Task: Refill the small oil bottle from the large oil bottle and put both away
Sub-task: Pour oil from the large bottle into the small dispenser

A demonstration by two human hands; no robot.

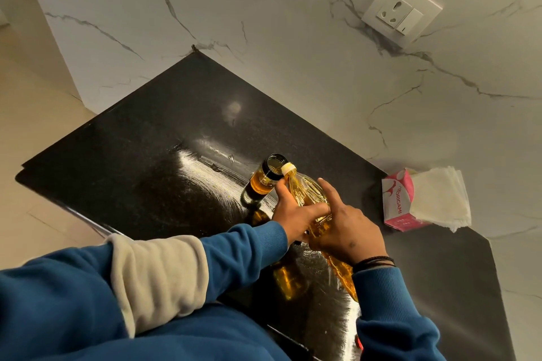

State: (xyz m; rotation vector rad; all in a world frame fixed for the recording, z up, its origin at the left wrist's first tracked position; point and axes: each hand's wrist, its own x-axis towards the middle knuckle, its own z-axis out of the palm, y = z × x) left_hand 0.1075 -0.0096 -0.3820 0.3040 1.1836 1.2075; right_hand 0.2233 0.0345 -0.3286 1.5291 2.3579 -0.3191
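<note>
We see the large bottle (311, 199), clear ribbed plastic full of golden oil, tilted with its pale neck touching the black rim of the small bottle (265, 177), a round glass one standing on the counter (140, 155). The fingers of our left hand (296, 214) and right hand (346, 228) are curled around the large bottle. The counter is polished black stone, the wall (264, 9) veined white marble.

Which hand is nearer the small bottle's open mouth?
Left. The left hand grips the large oil bottle right beside the small oil bottle; the right hand holds it farther back.
</note>
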